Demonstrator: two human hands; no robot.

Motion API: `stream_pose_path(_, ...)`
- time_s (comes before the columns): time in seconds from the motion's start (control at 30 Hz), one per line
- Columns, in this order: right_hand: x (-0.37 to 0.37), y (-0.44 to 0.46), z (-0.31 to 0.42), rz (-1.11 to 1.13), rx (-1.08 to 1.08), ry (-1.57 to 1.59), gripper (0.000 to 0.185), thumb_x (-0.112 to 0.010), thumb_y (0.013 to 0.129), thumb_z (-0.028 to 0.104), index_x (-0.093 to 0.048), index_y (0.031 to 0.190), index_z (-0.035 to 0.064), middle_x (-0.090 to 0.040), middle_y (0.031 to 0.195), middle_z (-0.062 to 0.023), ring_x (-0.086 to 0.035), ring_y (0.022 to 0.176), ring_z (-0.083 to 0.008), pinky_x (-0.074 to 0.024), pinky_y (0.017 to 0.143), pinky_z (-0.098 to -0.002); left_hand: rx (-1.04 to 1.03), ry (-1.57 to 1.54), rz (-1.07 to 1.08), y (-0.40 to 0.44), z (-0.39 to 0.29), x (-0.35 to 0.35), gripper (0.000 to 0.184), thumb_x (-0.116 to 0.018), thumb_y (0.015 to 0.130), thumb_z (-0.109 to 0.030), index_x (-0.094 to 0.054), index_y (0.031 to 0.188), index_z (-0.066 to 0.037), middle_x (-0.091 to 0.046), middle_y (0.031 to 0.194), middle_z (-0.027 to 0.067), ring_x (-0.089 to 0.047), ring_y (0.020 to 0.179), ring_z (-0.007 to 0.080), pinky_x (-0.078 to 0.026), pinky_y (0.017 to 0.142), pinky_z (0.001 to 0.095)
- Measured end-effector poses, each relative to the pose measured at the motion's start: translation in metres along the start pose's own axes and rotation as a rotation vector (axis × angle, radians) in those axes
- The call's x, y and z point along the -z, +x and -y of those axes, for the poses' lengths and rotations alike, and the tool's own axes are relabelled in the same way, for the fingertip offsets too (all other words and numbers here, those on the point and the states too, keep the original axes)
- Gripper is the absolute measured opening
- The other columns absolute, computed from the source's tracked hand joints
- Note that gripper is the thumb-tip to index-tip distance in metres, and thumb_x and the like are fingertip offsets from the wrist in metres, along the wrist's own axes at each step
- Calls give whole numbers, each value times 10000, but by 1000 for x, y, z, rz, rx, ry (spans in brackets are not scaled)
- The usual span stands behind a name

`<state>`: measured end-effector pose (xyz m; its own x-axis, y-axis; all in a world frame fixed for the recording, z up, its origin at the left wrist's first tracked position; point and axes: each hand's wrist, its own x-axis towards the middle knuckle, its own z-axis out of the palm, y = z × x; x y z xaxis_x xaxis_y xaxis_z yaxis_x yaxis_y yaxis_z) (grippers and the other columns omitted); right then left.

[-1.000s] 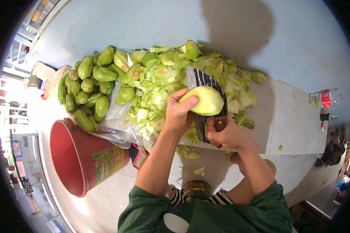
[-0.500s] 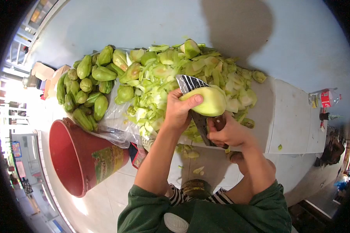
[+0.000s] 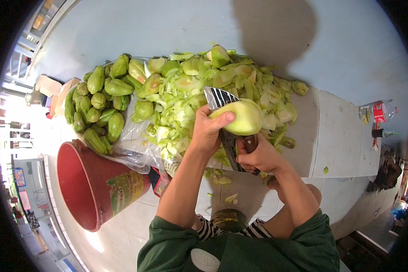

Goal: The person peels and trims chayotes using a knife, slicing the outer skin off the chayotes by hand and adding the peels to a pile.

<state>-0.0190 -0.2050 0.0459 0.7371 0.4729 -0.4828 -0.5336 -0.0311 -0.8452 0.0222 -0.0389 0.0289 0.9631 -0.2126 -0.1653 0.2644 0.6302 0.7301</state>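
A pale green peeled chayote is gripped in my left hand, the thumb pressed on its near side. My right hand is closed round the dark wooden handle of a wide knife. The blade, striped black and silver at its tip, passes behind and under the chayote, which hides its middle. Beneath both hands spreads a heap of green peelings. Whole unpeeled chayotes are piled to the left of it.
A red bucket lies tilted at the lower left, beside a clear plastic sheet. At the right are a plastic bottle and the tiled ledge. A blue wall stands behind the heap.
The blade has swung left behind the chayote, so less of it shows on the right side. The chayote has tilted slightly in my left hand. Both hands keep their holds.
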Motion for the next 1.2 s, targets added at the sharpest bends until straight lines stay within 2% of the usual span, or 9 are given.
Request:
stream_pose_path(0.23, 8, -5, 13, -45, -10, -79, 225, -639, 700, -51, -433, 733, 33, -447, 549, -24, -429, 406, -121, -328, 379, -283, 45, -1, -36, 0, -3, 1, 511, -852, 667, -201, -611, 1039, 53, -672, 963, 116, -661, 851, 196, -542, 801, 345)
stream_pose_path(0.33, 20, -11, 23, 81, -128, 10, 237, -643, 701, -58, -436, 777, 29, -453, 568, -24, -435, 412, -117, -328, 379, -277, 108, -5, 54, 2, -10, 6, 567, -858, 638, -212, -596, 1070, 46, -668, 978, 114, -657, 876, 207, -537, 812, 366)
stream_pose_path(0.43, 25, -12, 26, 144, -111, -78, 198, -657, 709, 40, -462, 743, 45, -482, 551, -7, -450, 416, -101, -356, 389, -273, 162, 3, 69, 3, -9, 7, 586, -855, 625, -214, -584, 1093, 12, -664, 988, 110, -652, 897, 216, -531, 824, 369)
stream_pose_path(0.5, 25, -11, 26, 139, -136, -49, 231, -636, 716, -63, -427, 752, 28, -433, 552, -15, -433, 411, -111, -332, 376, -274, 151, -12, 54, 1, -6, 3, 586, -853, 629, -216, -582, 1098, 8, -661, 988, 108, -650, 896, 218, -530, 825, 370)
stream_pose_path(0.77, 15, -7, 16, 131, -127, 39, 237, -643, 712, -55, -422, 725, 28, -433, 542, -13, -425, 407, -106, -329, 377, -274, 130, -118, 47, -1, 1, -1, 598, -821, 682, -234, -546, 1150, 18, -636, 1043, 122, -634, 931, 228, -523, 842, 377)
stream_pose_path(0.93, 13, -2, 1, 153, -118, 62, 235, -643, 709, -35, -419, 698, 34, -432, 524, -11, -417, 402, -107, -317, 380, -269, 112, -118, 66, 3, 1, -3, 618, -675, 799, -378, -500, 1227, 32, -616, 1124, 149, -618, 1001, 244, -497, 899, 373)
stream_pose_path(1.03, 12, 0, -1, 143, -89, 16, 225, -632, 707, -31, -420, 689, 43, -424, 512, -10, -413, 398, -107, -313, 379, -267, 104, -22, 60, 5, 3, -2, 723, -614, 795, -501, -489, 1249, 47, -625, 1121, 174, -639, 976, 280, -505, 899, 408)
stream_pose_path(1.13, 8, 0, 1, 129, -88, 46, 214, -617, 703, -41, -422, 697, 48, -420, 503, -11, -412, 392, -109, -313, 377, -269, 119, -150, 131, 4, 0, -1, 593, -580, 844, -405, -503, 1234, 35, -623, 1134, 159, -621, 1010, 260, -490, 915, 386)
stream_pose_path(1.2, 6, -4, 7, 122, -109, 135, 217, -621, 709, -37, -421, 702, 46, -415, 496, -12, -411, 389, -111, -315, 377, -270, 117, -153, 32, 5, 0, -3, 628, -547, 849, -474, -520, 1218, 34, -634, 1107, 162, -629, 984, 271, -490, 911, 396)
